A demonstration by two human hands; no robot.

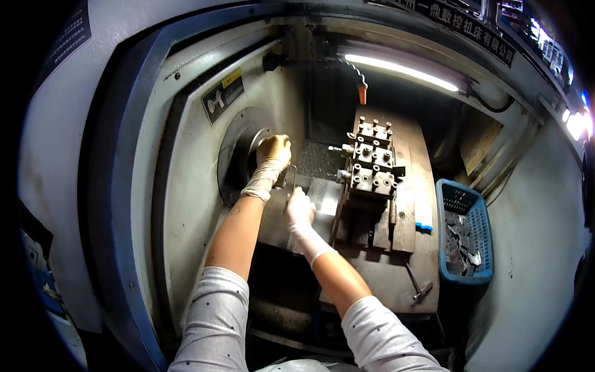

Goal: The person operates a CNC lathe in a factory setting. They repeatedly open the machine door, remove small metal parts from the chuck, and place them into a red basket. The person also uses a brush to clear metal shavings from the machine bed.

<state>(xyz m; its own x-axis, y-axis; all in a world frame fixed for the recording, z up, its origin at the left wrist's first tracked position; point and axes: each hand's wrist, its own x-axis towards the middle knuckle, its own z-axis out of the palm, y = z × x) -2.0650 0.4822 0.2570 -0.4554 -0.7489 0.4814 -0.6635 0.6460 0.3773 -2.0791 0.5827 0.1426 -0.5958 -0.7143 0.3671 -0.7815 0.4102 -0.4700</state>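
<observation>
My left hand (273, 154), in a pale glove, is closed against the front of the round dark lathe chuck (238, 152) on the machine's left wall. Its fingers curl at the chuck's middle, and what they grip is hidden. Just below and to the right, my gloved right hand (300, 209) is closed round a thin bent hex key (294, 175). The key's upper end bends left toward my left hand; its tip cannot be made out. To the right of both hands stands a row of steel tool holders (372, 162) with several bolts on top.
A blue plastic basket (441, 235) with dark flat pieces stands at the right. On the slide plate (384, 282) lies a T-shaped tool (423, 290). Blue-tipped strips (424, 227) rest beside the tool holders. An orange-tipped coolant hose (362, 94) hangs at the back, near a lamp (403, 71).
</observation>
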